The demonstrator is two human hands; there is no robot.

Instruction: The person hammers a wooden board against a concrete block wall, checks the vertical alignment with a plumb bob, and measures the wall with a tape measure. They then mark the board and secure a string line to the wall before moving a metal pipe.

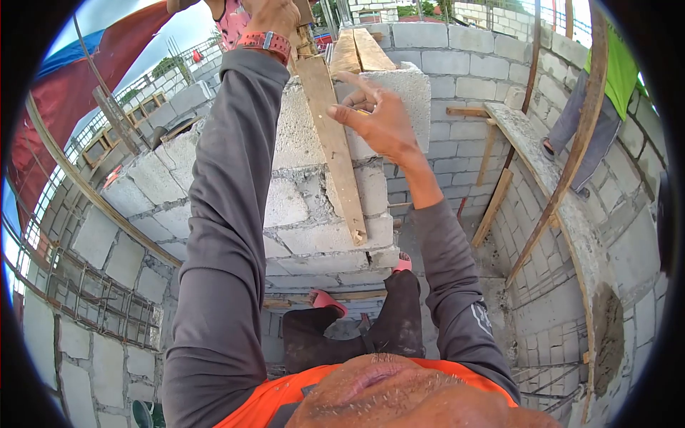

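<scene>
At the top edge, my left hand (272, 16), with a red watch strap (264, 44) at its wrist, is partly cut off. It is beside the upper wooden pieces, and its fingertips are hidden. A narrow wooden board (332, 150) leans down the face of the grey block wall (289, 207). Right of that board, my right hand (385, 125) has its thumb and index finger stretched apart near the block top. A small yellow patch shows between its fingers; I cannot make out what it is. Two wooden pieces (360, 51) lie on the top block (399, 96).
On the right, a person in a green shirt (622, 64) stands on a raised plank (531, 146) with wet mortar (609, 335) at its near end. Slanting poles (571, 167) cross there. Rebar (107, 299) is at left, under a red and blue tarp (85, 78).
</scene>
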